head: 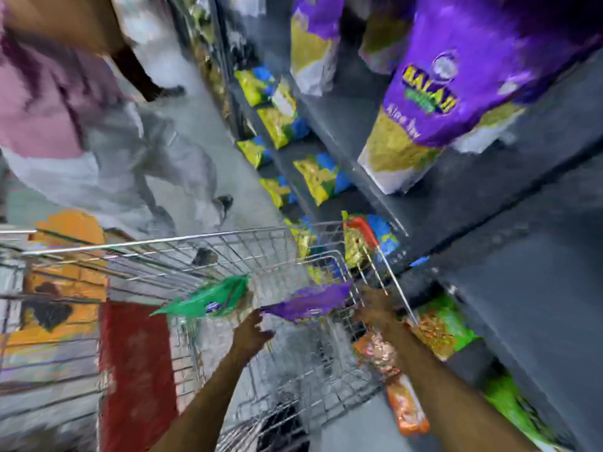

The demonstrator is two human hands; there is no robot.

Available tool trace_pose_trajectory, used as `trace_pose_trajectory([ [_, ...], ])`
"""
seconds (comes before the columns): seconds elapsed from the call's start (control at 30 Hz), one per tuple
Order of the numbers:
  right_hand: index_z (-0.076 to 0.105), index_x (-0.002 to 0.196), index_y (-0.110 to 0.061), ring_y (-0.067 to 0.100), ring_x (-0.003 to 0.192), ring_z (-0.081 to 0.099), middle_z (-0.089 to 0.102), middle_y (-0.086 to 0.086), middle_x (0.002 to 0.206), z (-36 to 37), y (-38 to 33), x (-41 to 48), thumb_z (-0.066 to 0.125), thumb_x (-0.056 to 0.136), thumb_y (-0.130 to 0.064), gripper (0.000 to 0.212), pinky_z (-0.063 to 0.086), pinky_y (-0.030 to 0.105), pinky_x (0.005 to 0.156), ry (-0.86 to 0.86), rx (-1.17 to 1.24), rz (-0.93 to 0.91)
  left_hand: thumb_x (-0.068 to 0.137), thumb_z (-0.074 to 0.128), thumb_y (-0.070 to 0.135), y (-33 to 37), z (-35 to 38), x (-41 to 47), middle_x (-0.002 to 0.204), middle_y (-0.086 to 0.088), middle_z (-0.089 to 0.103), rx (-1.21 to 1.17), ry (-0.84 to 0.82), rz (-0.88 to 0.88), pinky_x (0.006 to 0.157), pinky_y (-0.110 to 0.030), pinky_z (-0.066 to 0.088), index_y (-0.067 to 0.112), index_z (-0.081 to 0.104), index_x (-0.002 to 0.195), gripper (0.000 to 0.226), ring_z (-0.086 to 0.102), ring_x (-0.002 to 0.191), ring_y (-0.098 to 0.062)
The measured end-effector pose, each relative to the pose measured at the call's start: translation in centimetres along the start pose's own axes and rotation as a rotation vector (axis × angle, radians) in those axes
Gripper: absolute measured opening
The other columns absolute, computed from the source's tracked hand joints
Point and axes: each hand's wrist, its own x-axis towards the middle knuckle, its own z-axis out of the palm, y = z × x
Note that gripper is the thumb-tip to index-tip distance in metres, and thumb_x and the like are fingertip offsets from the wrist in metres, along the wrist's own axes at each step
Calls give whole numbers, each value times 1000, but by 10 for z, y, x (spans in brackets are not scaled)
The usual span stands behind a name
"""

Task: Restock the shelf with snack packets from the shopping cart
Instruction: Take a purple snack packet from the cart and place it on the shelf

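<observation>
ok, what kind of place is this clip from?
Most likely a supermarket aisle: dark shelves stocked with purple snack packets, a wire shopping cart alongside, and both hands reaching into it.

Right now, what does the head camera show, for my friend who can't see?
Two hands reach into a wire cart: the left hand beside a green packet, the right hand by a purple packet. Dark shelves on the right hold more packets; it's blurry.
</observation>
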Motion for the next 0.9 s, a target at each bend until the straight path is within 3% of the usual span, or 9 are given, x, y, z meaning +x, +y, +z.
trace_pose_trajectory([
  [0.13,61,77,-2,7,48,58,70,6,58,11,8,39,42,86,8,24,48,15,44,70,-88,44,72,68,-7,0,1,18,117,-21,63,-13,12,81,76,-19,44,1,60,114,44,61,90,-14],
  [0.23,66,86,11,-6,60,57,68,12,77,20,8,40,57,72,17,17,51,21,64,81,-54,56,73,67,-4,3,-1,20,109,-24,68,72,59,177,86,-16,43,0,69,98,25,63,102,-13],
  [0.33,69,85,4,20,76,59,71,29,86,17,3,30,62,72,4,15,52,44,71,181,-76,36,77,61,-9,17,1,14,102,-25,69,46,93,233,66,0,39,-3,68,94,20,58,79,18],
  [0.43,69,85,0,30,86,66,71,29,89,3,-3,12,61,75,1,13,48,37,69,266,-16,-43,87,50,-4,52,2,-4,97,-13,64,12,131,351,67,-14,39,-2,61,97,15,61,89,-17],
  [0.57,64,96,4,31,100,62,69,28,102,-32,-19,-37,55,79,9,20,48,52,90,300,223,-134,90,35,48,104,-7,-46,81,-13,62,22,184,573,69,-36,44,12,49,92,39,54,73,-20],
  [0.63,64,95,3,14,96,56,67,27,105,-55,-25,-73,49,77,15,26,47,39,91,356,290,-202,82,28,68,128,-13,-73,74,-17,61,68,213,674,65,-41,44,19,44,87,52,56,67,-30],
  [0.73,64,91,-9,-15,79,52,66,14,100,-89,-30,-144,50,77,17,33,42,8,76,507,404,-317,84,35,60,168,-8,-128,67,-11,53,64,208,857,67,-47,44,21,41,79,39,48,65,-26],
  [0.8,63,81,1,-22,64,48,69,22,84,-109,-25,-193,51,76,19,22,39,3,65,623,476,-359,85,38,51,193,4,-168,68,-13,52,13,191,954,68,-42,41,19,44,77,34,44,65,-22],
  [0.9,51,65,-24,-16,56,49,64,-12,54,-138,-6,-271,46,80,19,46,38,9,64,786,591,-380,84,40,46,222,35,-230,68,-15,53,-39,138,1087,67,-35,40,19,45,78,28,47,65,-22],
])
